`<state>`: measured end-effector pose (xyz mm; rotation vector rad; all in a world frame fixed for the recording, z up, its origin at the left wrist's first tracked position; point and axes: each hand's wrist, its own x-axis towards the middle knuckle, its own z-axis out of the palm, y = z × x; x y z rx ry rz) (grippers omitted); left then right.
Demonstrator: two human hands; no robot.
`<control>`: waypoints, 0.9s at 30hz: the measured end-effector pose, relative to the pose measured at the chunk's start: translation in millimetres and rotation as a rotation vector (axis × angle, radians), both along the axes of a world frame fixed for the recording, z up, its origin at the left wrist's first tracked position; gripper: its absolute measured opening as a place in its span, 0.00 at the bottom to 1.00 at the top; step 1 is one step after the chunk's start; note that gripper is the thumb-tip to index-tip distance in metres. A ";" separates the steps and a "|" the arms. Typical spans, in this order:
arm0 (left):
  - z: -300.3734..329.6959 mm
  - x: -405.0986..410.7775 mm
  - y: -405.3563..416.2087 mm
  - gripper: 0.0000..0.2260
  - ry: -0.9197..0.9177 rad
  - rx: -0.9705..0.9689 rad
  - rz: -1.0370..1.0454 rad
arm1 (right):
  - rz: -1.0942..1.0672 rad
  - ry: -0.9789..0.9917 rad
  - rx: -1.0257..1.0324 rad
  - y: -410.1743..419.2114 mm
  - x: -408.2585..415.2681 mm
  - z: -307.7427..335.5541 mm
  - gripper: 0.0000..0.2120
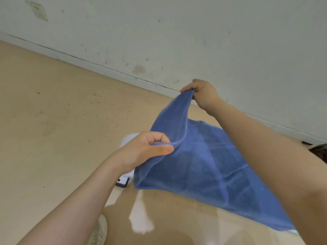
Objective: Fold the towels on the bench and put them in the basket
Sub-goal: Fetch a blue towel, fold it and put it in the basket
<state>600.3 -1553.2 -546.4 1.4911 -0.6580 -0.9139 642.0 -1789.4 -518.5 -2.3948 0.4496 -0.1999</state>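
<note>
A blue towel (208, 167) lies spread over a white bench, of which only slivers (130, 137) show beneath it. My left hand (146, 150) pinches the near corner of the towel's left edge between thumb and curled fingers. My right hand (203, 93) grips the far corner, lifted higher. The edge between the two hands is raised off the bench and sags in a curve. The rest of the towel stays flat, with crease lines across it. No basket is in view.
A beige floor (62, 112) stretches to the left, scattered with small dark flecks. A white wall (177, 41) with a skirting board runs behind. My legs and a light shoe (100, 230) are at the bottom. A dark object (320, 152) sits at the right edge.
</note>
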 end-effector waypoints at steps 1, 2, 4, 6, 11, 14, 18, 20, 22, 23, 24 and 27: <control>4.0 -9.2 -11.8 0.07 -0.034 0.012 -0.023 | -0.048 -0.003 0.109 -7.9 -13.3 7.4 0.19; 8.4 -18.6 -24.3 0.07 -0.067 0.020 -0.049 | -0.086 0.006 0.186 -17.2 -27.3 14.5 0.19; 16.5 -37.6 -49.1 0.08 -0.124 0.024 -0.124 | -0.107 0.051 0.278 -37.8 -56.7 25.9 0.18; 22.1 -55.9 -72.2 0.09 -0.160 0.027 -0.207 | -0.098 0.089 0.315 -58.2 -87.6 33.7 0.16; 32.0 -94.9 -125.1 0.10 -0.123 -0.020 -0.308 | -0.181 0.050 0.273 -100.3 -150.0 39.0 0.17; 34.4 -116.7 -154.0 0.09 -0.209 0.030 -0.425 | -0.246 -0.017 0.517 -123.7 -173.8 40.2 0.17; 25.5 -148.0 -183.7 0.08 -0.314 0.131 -0.581 | -0.423 0.074 0.234 -146.9 -198.0 18.4 0.16; 18.0 -164.3 -196.7 0.07 -0.315 0.154 -0.638 | -0.449 0.108 0.007 -152.1 -208.2 4.2 0.14; 8.7 -179.1 -208.3 0.05 -0.303 0.175 -0.699 | -0.433 0.150 -0.149 -156.2 -216.0 -2.1 0.17; 2.7 -185.4 -212.2 0.03 -0.289 0.187 -0.730 | -0.401 0.189 -0.225 -157.9 -219.1 -4.8 0.18; -4.3 -188.9 -215.5 0.04 -0.265 0.211 -0.761 | -0.346 0.249 -0.309 -159.6 -221.6 -7.8 0.18; -25.7 -178.8 -217.8 0.12 -0.240 0.256 -0.786 | -0.180 0.468 -0.532 -159.4 -228.3 -26.0 0.15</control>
